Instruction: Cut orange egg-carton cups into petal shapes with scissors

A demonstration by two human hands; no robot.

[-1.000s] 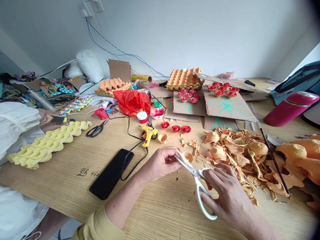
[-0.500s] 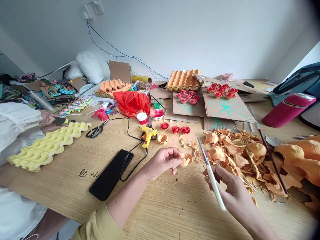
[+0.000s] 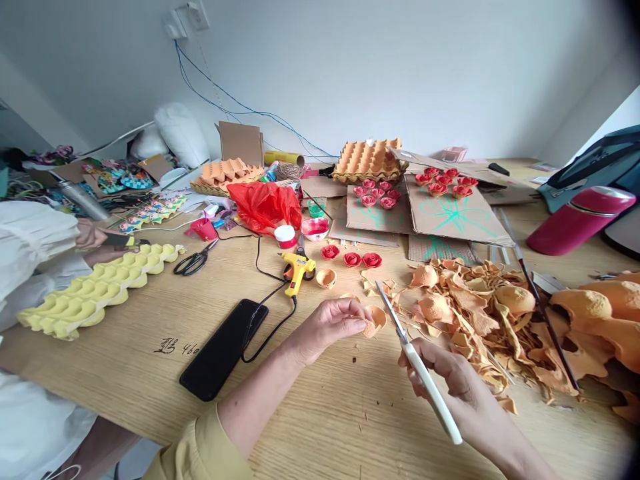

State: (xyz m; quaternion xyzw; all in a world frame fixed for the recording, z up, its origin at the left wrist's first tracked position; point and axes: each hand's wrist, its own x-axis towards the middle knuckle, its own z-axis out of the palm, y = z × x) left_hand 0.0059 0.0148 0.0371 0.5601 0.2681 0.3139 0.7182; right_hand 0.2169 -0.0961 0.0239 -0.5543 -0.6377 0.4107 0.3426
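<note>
My left hand [image 3: 327, 330] pinches a small orange egg-carton piece [image 3: 369, 329] between thumb and fingers, low over the table. Just behind it is a curved orange carton cup [image 3: 380, 316]. My right hand [image 3: 457, 380] grips white-handled scissors [image 3: 431, 393], their blades pointing up and away, to the right of the piece. Right of the scissors lies a heap of torn orange carton scraps [image 3: 467, 307]. Beyond my left hand are another small carton cup [image 3: 327, 279], a yellow glue gun [image 3: 299, 272] and three red paper roses [image 3: 352, 259].
A black phone [image 3: 223, 350] with a cable across it lies left of my forearm. Cardboard sheets [image 3: 457, 217] carry more red roses. At the right stands a magenta flask [image 3: 577, 220]. Another person's sleeve [image 3: 35, 243] is at the left, beside a yellow egg carton [image 3: 100, 290].
The scissors have moved left and slightly nearer to me, closer to my left hand. My left hand stays in nearly the same place with the carton piece.
</note>
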